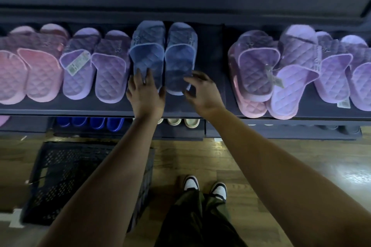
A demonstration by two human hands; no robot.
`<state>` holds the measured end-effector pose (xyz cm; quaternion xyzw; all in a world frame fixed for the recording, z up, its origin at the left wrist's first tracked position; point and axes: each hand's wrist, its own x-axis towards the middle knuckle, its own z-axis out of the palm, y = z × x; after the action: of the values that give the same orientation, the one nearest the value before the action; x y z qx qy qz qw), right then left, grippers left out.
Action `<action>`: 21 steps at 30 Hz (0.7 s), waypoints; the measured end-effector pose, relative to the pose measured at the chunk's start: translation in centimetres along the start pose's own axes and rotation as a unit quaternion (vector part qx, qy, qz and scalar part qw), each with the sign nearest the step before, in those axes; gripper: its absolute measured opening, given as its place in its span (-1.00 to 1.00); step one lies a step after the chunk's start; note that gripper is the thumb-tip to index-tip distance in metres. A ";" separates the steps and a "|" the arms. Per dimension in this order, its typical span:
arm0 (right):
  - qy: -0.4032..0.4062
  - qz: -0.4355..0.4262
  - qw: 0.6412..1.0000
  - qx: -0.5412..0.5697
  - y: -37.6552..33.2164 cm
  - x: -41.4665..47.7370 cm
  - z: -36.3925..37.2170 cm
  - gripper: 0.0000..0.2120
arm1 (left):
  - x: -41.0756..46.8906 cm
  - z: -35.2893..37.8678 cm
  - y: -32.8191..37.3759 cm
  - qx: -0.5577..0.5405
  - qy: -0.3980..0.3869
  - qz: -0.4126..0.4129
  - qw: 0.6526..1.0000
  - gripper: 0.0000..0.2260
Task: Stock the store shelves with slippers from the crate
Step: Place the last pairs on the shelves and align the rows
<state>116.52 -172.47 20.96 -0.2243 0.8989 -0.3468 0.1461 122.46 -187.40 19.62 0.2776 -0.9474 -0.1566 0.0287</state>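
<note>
Two blue slippers [147,54] lie side by side on the shelf [212,96], long axes running away, heels nearest; left hand [145,94] rests flat-fingered on one heel, right hand [202,92] curls round the other

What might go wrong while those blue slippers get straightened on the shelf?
The stacked lilac slippers beside the right hand, which grips the right blue slipper, sit right at the shelf edge; an arm brush may tip them off. The crate sits on the floor close to the shoes, so a sidestep may trip.
</note>
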 end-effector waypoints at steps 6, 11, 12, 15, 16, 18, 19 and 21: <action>0.000 0.042 0.999 0.012 0.2 1.1 3.0 -0.70 | 1.2 0.4 -1.5 -0.054 -0.013 -0.018 0.998 -0.48; 0.049 0.060 0.997 0.019 -0.3 0.4 3.2 -0.86 | 0.5 0.3 -1.9 -0.069 0.000 -0.013 0.998 -0.54; 0.053 0.059 0.997 0.021 -0.4 0.0 3.2 -0.86 | 0.1 0.3 -2.1 -0.072 -0.002 -0.013 0.997 -0.54; 0.051 0.054 0.997 0.022 -0.3 -1.2 3.3 -0.86 | -1.4 0.2 -2.6 -0.073 -0.005 -0.002 0.997 -0.53; 0.050 0.056 0.997 0.019 -0.2 -1.5 3.4 -0.86 | -1.8 0.2 -2.9 -0.071 -0.001 0.009 0.997 -0.52; 0.058 0.059 0.997 0.008 0.1 -2.0 3.6 -0.84 | -2.4 0.4 -3.5 -0.068 0.010 0.032 0.997 -0.51; 0.061 0.061 0.996 0.002 0.2 -2.2 3.6 -0.83 | -2.5 0.5 -3.8 -0.067 0.014 0.039 0.997 -0.50; 0.063 0.059 0.996 -0.001 0.3 -2.5 3.6 -0.82 | -2.7 0.6 -3.9 -0.067 0.009 0.038 0.997 -0.49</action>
<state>120.03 -173.00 18.45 -0.1487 0.9185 -0.3498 0.1086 126.68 -188.88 17.98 0.2400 -0.9444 -0.2161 0.0621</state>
